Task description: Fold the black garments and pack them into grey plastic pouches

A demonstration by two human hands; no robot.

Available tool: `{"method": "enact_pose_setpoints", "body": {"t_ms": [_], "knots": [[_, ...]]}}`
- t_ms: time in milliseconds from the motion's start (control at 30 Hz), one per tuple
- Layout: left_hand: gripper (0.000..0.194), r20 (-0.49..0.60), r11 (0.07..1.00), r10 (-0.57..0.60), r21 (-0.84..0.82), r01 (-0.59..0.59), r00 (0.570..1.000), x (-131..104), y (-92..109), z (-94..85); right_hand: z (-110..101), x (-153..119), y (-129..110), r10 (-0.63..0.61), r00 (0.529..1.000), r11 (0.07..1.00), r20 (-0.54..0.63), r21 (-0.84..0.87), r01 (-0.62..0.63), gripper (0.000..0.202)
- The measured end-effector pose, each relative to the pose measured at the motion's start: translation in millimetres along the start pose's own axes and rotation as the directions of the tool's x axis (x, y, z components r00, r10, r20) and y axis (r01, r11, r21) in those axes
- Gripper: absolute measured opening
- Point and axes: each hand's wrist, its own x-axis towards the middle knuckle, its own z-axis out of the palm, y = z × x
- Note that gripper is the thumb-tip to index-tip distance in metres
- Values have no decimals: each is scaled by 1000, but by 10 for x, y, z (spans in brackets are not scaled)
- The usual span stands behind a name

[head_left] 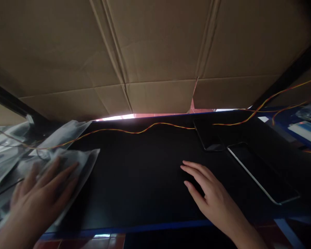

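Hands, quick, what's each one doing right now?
Left hand: open, pressed flat on a clear plastic bag.
Right hand: open, empty, fingers resting on the black mat.

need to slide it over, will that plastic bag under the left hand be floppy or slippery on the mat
Probably floppy: the plastic bag looks thin and creased under the left hand. Likely light, and its glossy film may slide easily on the smooth black mat.
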Motion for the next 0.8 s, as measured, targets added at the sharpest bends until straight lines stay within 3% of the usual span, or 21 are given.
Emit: {"method": "enact_pose_setpoints", "body": {"t_ms": [100, 167, 233, 333, 400, 467, 567, 800], "knots": [[33, 151, 992, 62, 101, -78, 986, -47, -155, 45, -2, -8, 22, 2, 1000, 1000, -3, 8, -2, 39], [41, 164, 986, 124, 94, -141, 979, -134, 54, 37, -8, -12, 22, -3, 1000, 1000, 10, 14, 3, 38], [52, 120, 977, 211, -12, -211, 970, -248, 501, 13, -9, -11, -5, -2, 1000, 1000, 22, 10, 2, 37], [54, 123, 914, 364, -235, -330, 923, -411, 1395, 11, 33, 5, -100, 4, 1000, 999, 27, -32, -3, 37], [54, 171, 891, 416, -274, -363, 893, -480, 1922, 75, 101, 20, -179, -13, 999, 996, 29, -90, 16, 41], [59, 225, 894, 427, -254, -370, 876, -522, 2259, 183, 182, 33, -240, -52, 998, 984, 43, -169, 59, 52], [64, 275, 897, 439, -188, -400, 855, -560, 2403, 329, 269, 41, -277, -81, 992, 962, 94, -253, 102, 62], [67, 279, 884, 466, -113, -453, 840, -592, 2301, 375, 281, 21, -275, -51, 994, 946, 97, -313, 79, 62]]}}
